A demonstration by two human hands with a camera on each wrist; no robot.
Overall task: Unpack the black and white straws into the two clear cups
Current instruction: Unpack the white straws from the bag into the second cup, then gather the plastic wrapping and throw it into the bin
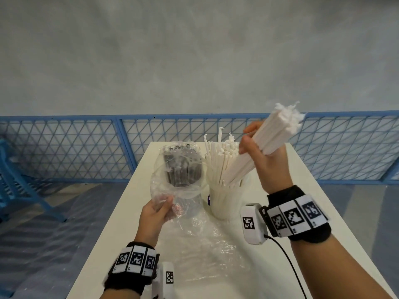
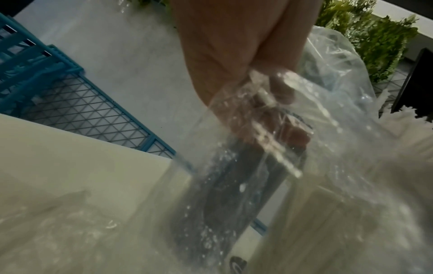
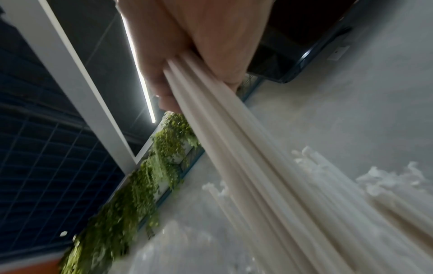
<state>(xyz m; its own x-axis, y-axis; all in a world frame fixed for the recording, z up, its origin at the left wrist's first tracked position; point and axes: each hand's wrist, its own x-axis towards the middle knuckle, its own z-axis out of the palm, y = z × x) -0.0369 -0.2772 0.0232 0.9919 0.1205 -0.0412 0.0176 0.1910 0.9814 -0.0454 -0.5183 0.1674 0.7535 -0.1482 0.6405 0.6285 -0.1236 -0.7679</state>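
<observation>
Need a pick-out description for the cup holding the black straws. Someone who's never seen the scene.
Start at the white table in front of the blue mesh fence. Two clear cups stand side by side near its far end; take the left cup. It is the one with the black straws still in a crinkled clear plastic bag that the left hand grips, while its neighbour bristles with bare white straws.
</observation>
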